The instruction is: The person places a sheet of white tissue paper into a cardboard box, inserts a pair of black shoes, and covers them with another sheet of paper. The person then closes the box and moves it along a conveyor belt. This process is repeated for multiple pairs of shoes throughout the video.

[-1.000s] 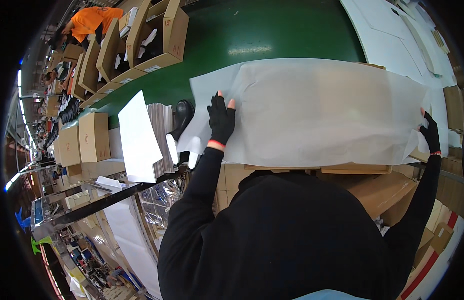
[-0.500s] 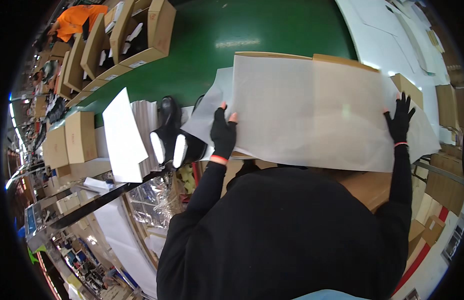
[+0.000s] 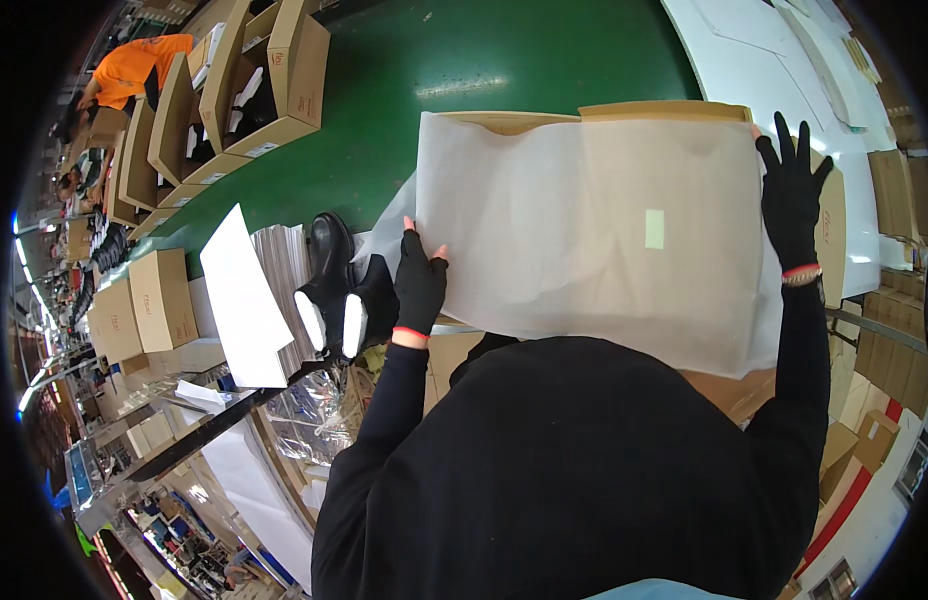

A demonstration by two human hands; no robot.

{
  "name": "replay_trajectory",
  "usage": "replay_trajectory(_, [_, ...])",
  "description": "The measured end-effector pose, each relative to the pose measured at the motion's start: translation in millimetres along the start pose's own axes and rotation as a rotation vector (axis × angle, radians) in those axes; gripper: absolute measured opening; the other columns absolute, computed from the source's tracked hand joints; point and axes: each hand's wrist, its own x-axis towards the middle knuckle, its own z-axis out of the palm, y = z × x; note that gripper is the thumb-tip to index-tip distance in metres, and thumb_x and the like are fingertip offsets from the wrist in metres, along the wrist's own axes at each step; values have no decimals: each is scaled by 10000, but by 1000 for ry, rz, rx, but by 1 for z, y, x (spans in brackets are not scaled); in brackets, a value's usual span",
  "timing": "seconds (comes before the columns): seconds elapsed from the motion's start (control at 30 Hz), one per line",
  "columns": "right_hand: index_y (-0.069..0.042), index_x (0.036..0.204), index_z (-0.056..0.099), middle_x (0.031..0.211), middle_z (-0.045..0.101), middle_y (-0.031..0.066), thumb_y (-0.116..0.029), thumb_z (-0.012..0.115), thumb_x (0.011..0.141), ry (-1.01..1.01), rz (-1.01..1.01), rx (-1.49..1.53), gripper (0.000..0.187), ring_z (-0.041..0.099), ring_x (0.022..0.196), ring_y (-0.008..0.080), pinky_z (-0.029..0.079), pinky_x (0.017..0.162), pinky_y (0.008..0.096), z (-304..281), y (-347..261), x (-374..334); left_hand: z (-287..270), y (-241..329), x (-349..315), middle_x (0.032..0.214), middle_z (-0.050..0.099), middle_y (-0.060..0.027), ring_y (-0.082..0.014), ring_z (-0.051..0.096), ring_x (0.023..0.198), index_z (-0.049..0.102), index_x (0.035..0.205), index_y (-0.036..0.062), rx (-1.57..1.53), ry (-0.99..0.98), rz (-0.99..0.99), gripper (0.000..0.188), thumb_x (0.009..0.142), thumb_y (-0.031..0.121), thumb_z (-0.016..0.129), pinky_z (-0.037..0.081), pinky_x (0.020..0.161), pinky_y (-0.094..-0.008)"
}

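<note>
A translucent white sheet of tissue paper point(image 3: 514, 220) lies across an open cardboard box point(image 3: 674, 112), whose far rim shows past it. Through the sheet, a small pale label point(image 3: 654, 229) shows. My left hand point(image 3: 421, 280), in a black glove with bare fingertips, rests at the sheet's left edge with thumb and fingers stretched out. Spread wide, the fingers of my gloved right hand point(image 3: 792, 195) lie along the right edge of the sheet and box. Left of my left hand are two black boots point(image 3: 330, 250) with white paper in their tops.
A stack of white paper point(image 3: 281, 265) stands beside the boots, with a loose white sheet point(image 3: 239, 300) leaning on it. Open boxes point(image 3: 284, 100) holding boots line the far left, near a person in orange point(image 3: 144, 65). White boards point(image 3: 744, 60) lie at the far right.
The tissue sheet has moved left and settled lower, so the label now shows through it. My right hand has slid farther away along the edge, and my left hand has shifted left.
</note>
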Motion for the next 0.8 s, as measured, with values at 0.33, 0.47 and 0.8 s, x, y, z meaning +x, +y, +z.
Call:
replay_trajectory(0.33, [-93,1457,326,1536,221,171,-500,601,833,-267,-8,-150,794,87,1446,367,138,1047,699,-19,-46,-16,32,29,5,1309,528,-219,-366,602,1041,258,1461,44,-367,-141,-134,649,931,263,561,476,851,-425])
replay_trajectory(0.47, [-13,1431,335,1549,115,237,-579,752,596,-381,-331,340,1092,54,1439,419,7,1075,689,-27,-116,-44,22,35,-6,1227,572,-186,-360,612,945,295,1439,24,-208,-246,-6,650,901,231,596,473,823,-432])
replay_trajectory(0.8, [-75,1502,156,1553,123,204,-647,796,471,-670,-263,162,1341,112,1426,414,96,1067,696,120,-227,-26,26,47,-30,913,664,-205,-393,610,745,362,1427,118,41,-468,135,718,792,245,672,487,686,-465])
